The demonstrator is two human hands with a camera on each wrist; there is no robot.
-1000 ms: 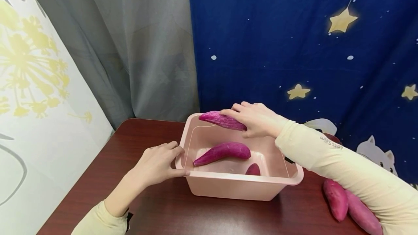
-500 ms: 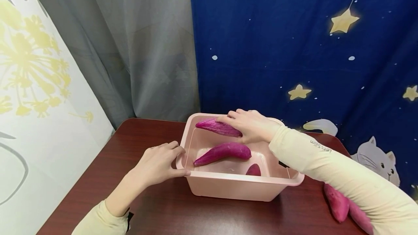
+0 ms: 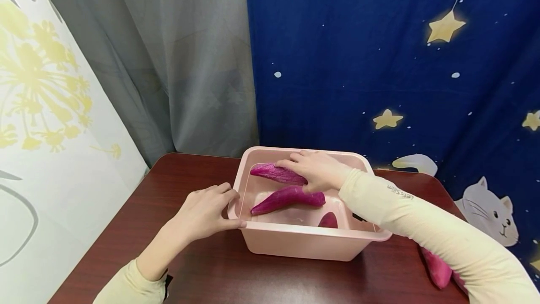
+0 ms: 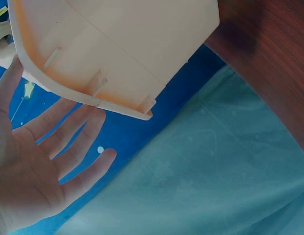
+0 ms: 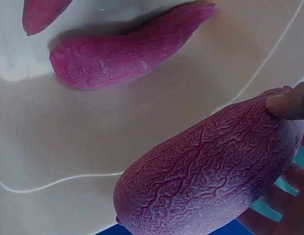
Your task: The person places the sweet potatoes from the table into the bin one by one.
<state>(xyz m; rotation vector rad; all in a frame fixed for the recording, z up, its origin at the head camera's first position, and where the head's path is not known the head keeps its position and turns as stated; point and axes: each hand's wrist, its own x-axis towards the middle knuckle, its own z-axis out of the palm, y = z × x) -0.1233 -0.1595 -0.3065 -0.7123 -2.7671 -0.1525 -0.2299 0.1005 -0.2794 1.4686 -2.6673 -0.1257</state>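
My right hand grips a wrinkled purple sweet potato inside the pink plastic bin, near its back wall. In the right wrist view the thumb lies along one side of that sweet potato and the fingers along the other. A smoother, curved sweet potato lies on the bin's floor just in front, partly overlapped by my hand, and the tip of another sweet potato shows behind the front rim. My left hand touches the bin's front left corner, its fingers long and straight against the outside of the rim.
The bin stands on a dark red wooden table. To its right, two more sweet potatoes lie on the table, partly hidden by my right sleeve. A grey curtain and a blue starry curtain hang behind.
My right hand has lowered the wrinkled sweet potato from above the back rim down into the bin, slightly toward me and to the left. The left hand has stayed at the corner.
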